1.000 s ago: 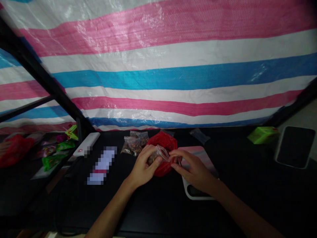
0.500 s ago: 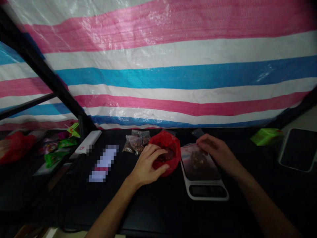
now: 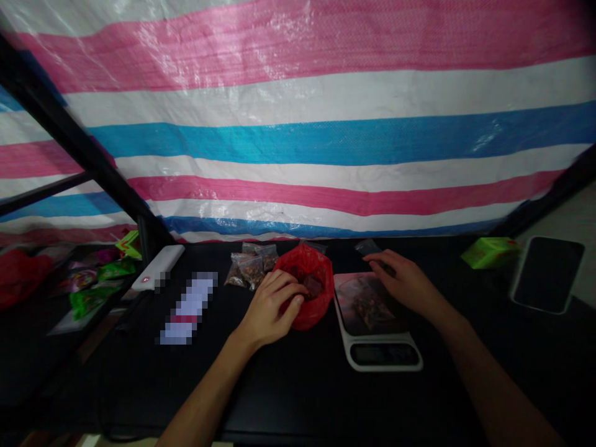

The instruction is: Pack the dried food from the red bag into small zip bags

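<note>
My left hand [image 3: 272, 307] rests over the near left side of an opened red plastic bag [image 3: 321, 304]. Its thumb and fingertips are drawn together at the bag's mouth, and what they pinch, if anything, is hidden. Dark brownish pieces [image 3: 313, 284] show inside. To the right, a small clear bag of dried bits [image 3: 372, 307] lies on the plate of a white kitchen scale [image 3: 386, 360]. Above the scale's far right corner, my right hand [image 3: 407, 282] has loosely bent fingers, apart from that bag. An empty-looking clear bag [image 3: 367, 246] lies just beyond its fingertips.
Several filled zip bags [image 3: 251, 267] sit left of the red bag. Farther left are a blurred-out strip [image 3: 189, 310], a white power strip [image 3: 158, 268] and green packets [image 3: 90, 301]. A green box [image 3: 491, 252] and a phone [image 3: 548, 274] stand right. Striped sheeting [image 3: 326, 143] hangs behind.
My right hand has let go of the small bag, which now lies flatter on the scale. My left thumb and fingers have closed toward each other at the red bag. The view has shifted slightly.
</note>
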`<action>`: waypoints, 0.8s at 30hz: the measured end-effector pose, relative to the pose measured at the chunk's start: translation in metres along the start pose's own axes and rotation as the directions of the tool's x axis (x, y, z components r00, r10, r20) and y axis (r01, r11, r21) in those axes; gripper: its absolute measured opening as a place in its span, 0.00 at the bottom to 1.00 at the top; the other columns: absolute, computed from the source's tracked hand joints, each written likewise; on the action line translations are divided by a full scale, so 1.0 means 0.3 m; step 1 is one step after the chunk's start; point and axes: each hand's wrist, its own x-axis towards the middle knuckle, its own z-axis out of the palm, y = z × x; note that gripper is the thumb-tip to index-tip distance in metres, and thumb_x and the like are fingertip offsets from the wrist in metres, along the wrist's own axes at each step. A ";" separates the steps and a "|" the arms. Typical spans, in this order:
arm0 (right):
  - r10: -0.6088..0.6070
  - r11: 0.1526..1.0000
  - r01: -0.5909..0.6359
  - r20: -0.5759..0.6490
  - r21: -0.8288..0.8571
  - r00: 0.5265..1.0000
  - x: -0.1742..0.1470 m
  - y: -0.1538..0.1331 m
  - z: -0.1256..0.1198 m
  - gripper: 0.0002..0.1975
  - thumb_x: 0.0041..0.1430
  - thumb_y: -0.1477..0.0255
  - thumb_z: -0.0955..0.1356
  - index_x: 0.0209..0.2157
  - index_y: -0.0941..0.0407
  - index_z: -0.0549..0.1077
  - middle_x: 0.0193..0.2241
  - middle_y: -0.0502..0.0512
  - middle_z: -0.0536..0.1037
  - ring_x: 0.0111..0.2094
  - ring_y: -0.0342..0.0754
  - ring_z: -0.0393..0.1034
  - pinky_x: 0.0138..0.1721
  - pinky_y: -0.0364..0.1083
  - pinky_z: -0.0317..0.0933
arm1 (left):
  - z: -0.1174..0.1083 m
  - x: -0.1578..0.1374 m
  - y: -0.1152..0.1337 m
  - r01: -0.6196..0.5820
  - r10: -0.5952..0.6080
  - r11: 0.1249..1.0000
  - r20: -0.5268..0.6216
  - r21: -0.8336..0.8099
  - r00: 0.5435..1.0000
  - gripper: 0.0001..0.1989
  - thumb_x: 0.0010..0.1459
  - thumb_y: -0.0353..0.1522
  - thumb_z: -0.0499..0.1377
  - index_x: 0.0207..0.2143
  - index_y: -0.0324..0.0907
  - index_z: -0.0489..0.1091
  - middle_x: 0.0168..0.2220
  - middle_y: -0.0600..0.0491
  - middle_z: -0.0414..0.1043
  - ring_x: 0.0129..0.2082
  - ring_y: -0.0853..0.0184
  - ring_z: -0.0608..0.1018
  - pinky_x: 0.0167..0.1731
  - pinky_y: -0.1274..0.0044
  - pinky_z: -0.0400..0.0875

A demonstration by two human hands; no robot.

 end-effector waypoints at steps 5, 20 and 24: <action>-0.015 1.000 0.016 -0.040 0.016 0.999 0.008 0.005 -0.005 0.13 0.70 0.64 0.64 0.45 0.52 0.79 0.41 0.57 0.79 0.39 0.53 0.76 0.40 0.50 0.68 | 0.004 -0.001 -0.011 -0.011 0.009 0.999 -0.071 -0.031 0.997 0.16 0.72 0.30 0.48 0.45 0.43 0.77 0.40 0.48 0.76 0.43 0.61 0.74 0.45 0.67 0.64; -0.062 0.997 0.062 -0.008 0.042 0.998 0.001 -0.019 0.005 0.12 0.70 0.65 0.64 0.46 0.51 0.79 0.38 0.54 0.79 0.33 0.49 0.74 0.36 0.48 0.65 | 0.007 -0.005 -0.022 -0.016 0.008 0.998 -0.130 -0.059 0.992 0.16 0.72 0.28 0.48 0.42 0.42 0.77 0.36 0.49 0.75 0.39 0.62 0.72 0.43 0.66 0.63; -0.080 0.995 0.078 0.039 0.061 0.996 -0.003 -0.039 0.009 0.12 0.70 0.64 0.65 0.45 0.51 0.79 0.39 0.55 0.78 0.35 0.50 0.73 0.38 0.48 0.66 | 0.007 -0.007 -0.021 -0.023 0.016 0.998 -0.136 -0.051 0.991 0.16 0.71 0.28 0.48 0.41 0.42 0.77 0.36 0.49 0.75 0.39 0.62 0.73 0.43 0.66 0.63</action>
